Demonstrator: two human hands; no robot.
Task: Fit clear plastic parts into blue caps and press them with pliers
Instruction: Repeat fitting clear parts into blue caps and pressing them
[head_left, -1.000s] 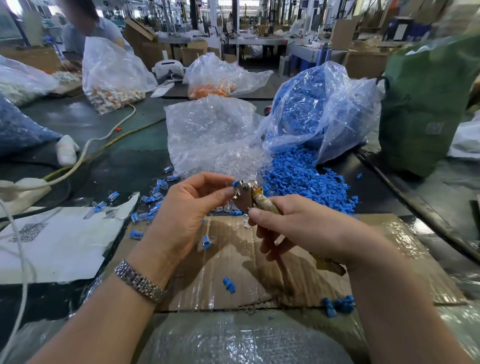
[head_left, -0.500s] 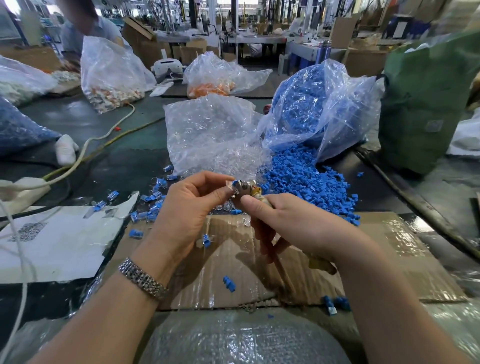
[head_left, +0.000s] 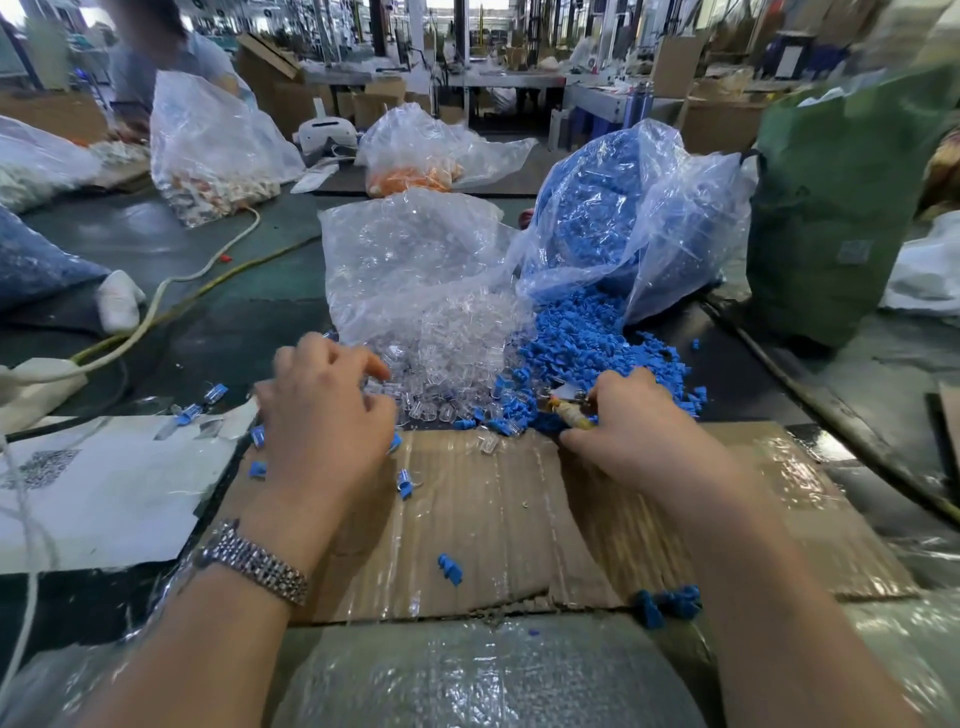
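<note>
A heap of clear plastic parts (head_left: 447, 358) spills from a clear bag (head_left: 410, 260). Beside it, on the right, blue caps (head_left: 592, 343) pour out of a blue-filled bag (head_left: 613, 208). My left hand (head_left: 322, 415) hovers palm down at the near left edge of the clear heap, fingers curled; whether it holds a part is hidden. My right hand (head_left: 639, 426) grips the pliers (head_left: 569, 410), their jaws pointing left at the near edge of the blue caps. Assembled pieces (head_left: 197, 408) lie scattered at the left.
A taped cardboard sheet (head_left: 519, 519) lies under my hands with loose blue caps (head_left: 449, 569) on it. White paper (head_left: 104, 488) and cables (head_left: 171, 291) lie left, a green sack (head_left: 841, 208) right. Another person (head_left: 156, 57) works at the far left behind bags.
Both hands were together with the pliers at a piece between them; they have now parted and moved forward, the left to the clear heap, the right with the pliers to the blue caps.
</note>
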